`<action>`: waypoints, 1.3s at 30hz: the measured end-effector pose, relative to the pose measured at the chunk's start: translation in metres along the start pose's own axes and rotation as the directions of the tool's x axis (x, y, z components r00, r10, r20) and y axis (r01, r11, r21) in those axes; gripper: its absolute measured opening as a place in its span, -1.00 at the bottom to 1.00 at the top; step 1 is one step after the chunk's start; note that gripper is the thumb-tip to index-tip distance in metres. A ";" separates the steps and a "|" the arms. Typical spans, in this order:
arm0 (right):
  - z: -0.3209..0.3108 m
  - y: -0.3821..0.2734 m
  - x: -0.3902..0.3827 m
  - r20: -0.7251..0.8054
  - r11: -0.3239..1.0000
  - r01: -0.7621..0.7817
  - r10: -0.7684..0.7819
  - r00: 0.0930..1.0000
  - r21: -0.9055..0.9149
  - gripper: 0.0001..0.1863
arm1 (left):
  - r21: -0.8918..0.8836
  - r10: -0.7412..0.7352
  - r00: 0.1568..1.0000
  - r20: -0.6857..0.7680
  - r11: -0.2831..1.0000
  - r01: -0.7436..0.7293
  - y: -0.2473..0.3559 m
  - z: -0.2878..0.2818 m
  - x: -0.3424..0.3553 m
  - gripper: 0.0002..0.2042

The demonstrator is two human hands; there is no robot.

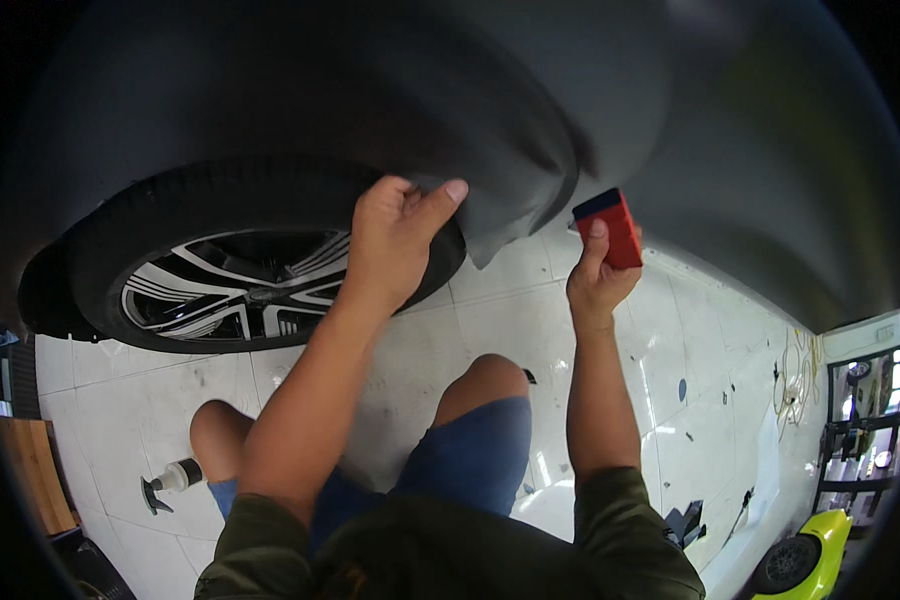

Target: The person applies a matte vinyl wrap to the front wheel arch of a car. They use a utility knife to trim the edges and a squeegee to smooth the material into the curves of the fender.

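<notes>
A dark grey car body panel point(730, 170) curves across the top of the view. Loose grey film point(500, 215) hangs in folds from it beside the wheel point(260, 295). My left hand point(398, 225) is closed in a pinch on the edge of this film, its thumb pointing up to the right, in front of the tyre. The curled fingertips are partly hidden. To the right, my right hand point(600, 275) grips a red squeegee point(615, 235) with a dark strip along its top edge. That squeegee is close to the lower panel; whether it touches I cannot tell.
White floor tiles point(430, 345) lie under my bent knees. A pump spray bottle point(175, 477) is at the left beside a wooden box point(35, 475). Cables point(795, 385), dark scraps point(685, 522) and a yellow-green car point(815, 555) are at the right.
</notes>
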State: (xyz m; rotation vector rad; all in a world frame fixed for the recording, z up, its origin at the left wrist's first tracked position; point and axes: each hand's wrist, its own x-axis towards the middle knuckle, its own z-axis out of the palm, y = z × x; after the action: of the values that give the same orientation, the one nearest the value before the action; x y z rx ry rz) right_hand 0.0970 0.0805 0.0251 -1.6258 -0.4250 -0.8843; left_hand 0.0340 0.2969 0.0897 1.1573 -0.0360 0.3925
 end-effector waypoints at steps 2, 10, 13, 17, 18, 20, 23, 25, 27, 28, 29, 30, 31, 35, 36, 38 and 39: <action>0.005 -0.015 0.008 0.050 0.977 0.157 -0.151 0.987 -0.146 -0.87 | -0.021 0.001 1.000 0.020 1.000 0.000 0.002 -0.003 0.000 -0.84; 0.022 -0.014 0.013 0.134 0.874 0.361 -0.335 0.933 -0.325 -0.88 | 0.176 -0.046 0.982 0.185 0.984 0.013 0.000 -0.017 -0.005 -0.77; 0.024 -0.013 0.016 0.161 0.783 0.461 -0.436 0.886 -0.417 -0.86 | 0.266 -0.072 0.969 0.236 0.964 0.007 0.005 -0.019 -0.009 -0.77; 0.029 -0.013 0.020 0.197 0.680 0.530 -0.508 0.839 -0.507 -0.85 | 0.242 0.037 0.965 0.258 0.965 -0.102 0.000 -0.019 -0.007 -0.75; 0.030 -0.015 0.021 0.198 0.672 0.523 -0.502 0.842 -0.524 -0.84 | 0.221 0.081 0.966 0.247 0.966 -0.137 -0.002 -0.017 -0.005 -0.75; 0.031 -0.020 0.020 0.201 0.660 0.507 -0.485 0.851 -0.555 -0.83 | 0.244 0.071 0.969 0.236 0.961 -0.130 -0.003 -0.020 -0.001 -0.73; 0.028 -0.036 0.024 0.300 0.655 0.552 -0.466 0.833 -0.516 -0.88 | 0.235 -0.035 0.976 0.215 0.972 -0.017 0.016 -0.023 0.005 -0.70; 0.026 -0.046 0.015 0.107 0.889 0.304 -0.285 0.953 -0.344 -0.92 | 0.230 0.111 0.977 0.182 0.961 -0.152 0.007 -0.021 0.003 -0.72; 0.028 -0.057 0.013 0.031 0.944 0.189 -0.187 0.982 -0.272 -0.91 | 0.244 0.168 0.972 0.162 0.948 -0.205 0.006 -0.020 0.002 -0.76; 0.029 -0.055 0.015 0.029 0.938 0.198 -0.198 0.980 -0.284 -0.92 | 0.246 0.202 0.968 0.147 0.940 -0.234 0.006 -0.019 0.003 -0.78; 0.022 -0.046 0.016 0.017 0.927 0.201 -0.207 0.978 -0.316 -0.92 | 0.239 0.104 0.979 0.173 0.960 -0.144 0.025 -0.014 0.003 -0.79; 0.025 -0.041 0.017 0.013 0.922 0.204 -0.211 0.977 -0.329 -0.92 | 0.245 0.008 0.983 0.181 0.968 -0.053 0.037 -0.016 0.002 -0.80; 0.029 -0.038 0.018 0.013 0.908 0.243 -0.254 0.967 -0.340 -0.92 | 0.180 0.024 0.981 0.193 0.982 -0.059 0.035 -0.017 0.003 -0.80; 0.043 -0.039 0.022 0.048 0.812 0.396 -0.418 0.907 -0.428 -0.91 | 0.065 0.090 0.967 0.236 0.992 -0.109 0.028 -0.018 0.005 -0.81; 0.045 -0.041 0.024 0.059 0.777 0.429 -0.456 0.888 -0.461 -0.90 | 0.077 0.107 0.961 0.255 0.989 -0.130 0.030 -0.019 0.004 -0.81; 0.046 -0.044 0.028 0.075 0.729 0.483 -0.516 0.853 -0.485 -0.89 | 0.090 0.092 0.959 0.269 0.989 -0.120 0.035 -0.019 0.001 -0.80; 0.047 -0.047 0.031 0.084 0.702 0.510 -0.547 0.833 -0.497 -0.87 | 0.094 0.085 0.957 0.277 0.989 -0.116 0.036 -0.019 0.001 -0.80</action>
State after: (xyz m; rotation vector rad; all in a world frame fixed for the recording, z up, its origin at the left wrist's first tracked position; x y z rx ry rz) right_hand 0.0996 0.1312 0.0780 -1.9748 -0.6765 -1.5956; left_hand 0.0205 0.3266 0.1141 1.3157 -0.3191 0.3253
